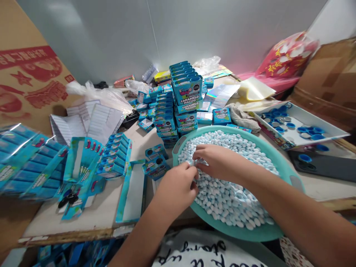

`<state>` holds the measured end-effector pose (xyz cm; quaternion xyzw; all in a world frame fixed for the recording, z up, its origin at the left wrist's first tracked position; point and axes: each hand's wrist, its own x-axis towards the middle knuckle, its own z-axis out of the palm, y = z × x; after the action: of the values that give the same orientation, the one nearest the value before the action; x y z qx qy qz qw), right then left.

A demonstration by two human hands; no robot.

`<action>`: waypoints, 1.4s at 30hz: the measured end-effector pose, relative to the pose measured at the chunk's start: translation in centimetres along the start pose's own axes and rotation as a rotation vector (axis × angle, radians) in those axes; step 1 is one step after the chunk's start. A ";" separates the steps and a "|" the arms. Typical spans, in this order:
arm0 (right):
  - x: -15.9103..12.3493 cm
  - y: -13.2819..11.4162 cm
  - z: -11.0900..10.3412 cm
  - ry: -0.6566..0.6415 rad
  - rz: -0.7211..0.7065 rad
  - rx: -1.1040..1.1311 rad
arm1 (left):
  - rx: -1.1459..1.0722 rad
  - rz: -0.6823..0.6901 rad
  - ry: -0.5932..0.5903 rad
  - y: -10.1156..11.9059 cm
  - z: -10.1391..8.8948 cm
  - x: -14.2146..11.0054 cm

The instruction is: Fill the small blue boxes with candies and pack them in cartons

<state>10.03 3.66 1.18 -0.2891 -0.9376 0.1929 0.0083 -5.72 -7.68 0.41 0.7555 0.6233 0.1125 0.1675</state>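
Observation:
A green oval basin (278, 231) full of small white and pale-blue candies (233, 205) sits at the table's front edge. My left hand (178, 187) is over its left rim, fingers curled inward; what they hold, if anything, is hidden. Coming from the right, my right hand (213, 159) reaches above the candies with bent fingers closed together, its fingertips almost meeting my left hand's. Whatever lies between those fingertips is too small to name. Just left of the basin stand two small blue candy boxes (156, 167), with printed fronts and round holes.
Behind the basin rise stacked blue boxes (185, 91). At left are an open blue display tray (132, 196), filled trays (114, 155) and wrapped packs (27, 163). At right, a white box lid (294, 128) holds blue caps, near a dark phone (328, 167). Cardboard boxes (30, 74) flank the table.

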 end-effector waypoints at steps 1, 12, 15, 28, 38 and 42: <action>0.0 0.1 0.1 -0.001 -0.003 -0.003 | 0.045 -0.017 -0.013 0.3 0.0 0.0; -0.2 0.0 -0.2 0.005 -0.007 -0.006 | 0.017 0.057 0.021 -0.2 0.9 0.4; -0.2 0.0 -0.3 0.014 -0.004 -0.015 | -0.130 0.068 0.035 -0.7 0.6 0.2; -0.2 0.0 -0.5 -0.007 0.004 -0.014 | -0.130 -0.057 0.551 -6.8 -4.0 -2.0; -0.2 0.1 -0.5 -0.002 0.014 -0.006 | -0.023 -0.140 0.432 -8.2 -3.6 -1.9; -0.3 0.1 -0.5 0.005 0.016 -0.005 | 0.010 -0.094 0.485 -7.5 -3.7 -2.0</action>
<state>10.37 3.71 1.62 -0.2970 -0.9357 0.1901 0.0083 -14.27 -7.96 0.93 0.6774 0.6803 0.2793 0.0143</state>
